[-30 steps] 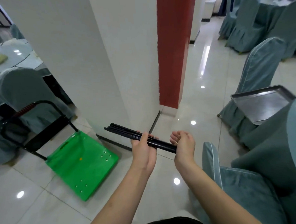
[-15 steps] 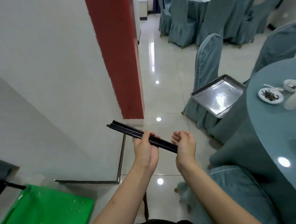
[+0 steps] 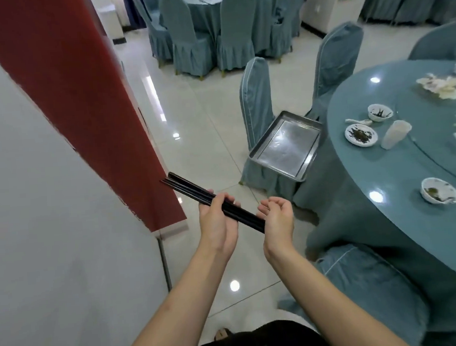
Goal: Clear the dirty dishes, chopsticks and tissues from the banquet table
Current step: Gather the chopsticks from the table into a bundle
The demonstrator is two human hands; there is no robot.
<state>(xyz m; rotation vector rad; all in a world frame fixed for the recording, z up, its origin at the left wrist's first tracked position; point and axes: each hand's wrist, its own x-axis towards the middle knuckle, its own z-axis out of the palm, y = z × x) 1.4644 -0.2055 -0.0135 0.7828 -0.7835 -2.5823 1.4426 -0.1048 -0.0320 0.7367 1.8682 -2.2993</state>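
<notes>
— Where are our chopsticks (image 3: 212, 201) at this point?

— Off the worktop (image 3: 400, 187), bundled in front of us above the floor. Our left hand (image 3: 218, 222) wraps them around the middle, fingers curled over the top, so the black sticks stay together as one bunch and do not fan out.

— And the right hand (image 3: 277, 219)?

— It meets the near ends with its fingers loosely curled; we cannot tell whether it grips the tips or only backs them. We judge that it is squaring the ends so the bundle lies even before we put it down.

— Why is the metal tray (image 3: 287, 145) propped on that chair (image 3: 255, 100)?

— It sits on the seat, tucked against the worktop's cloth edge, probably so cleared things can go into it without a long carry. It holds nothing that we can see, and the chopsticks look bound for it.

— What is left on the worktop?

— A small plate (image 3: 361, 135) with dark scraps, a little bowl (image 3: 380, 112) behind it with a white spoon (image 3: 358, 121) just beside, a pale cup (image 3: 395, 134), another soiled bowl (image 3: 440, 190) nearer us, and crumpled tissues (image 3: 442, 87) farther back. Most of the clearing seems undone.
</notes>
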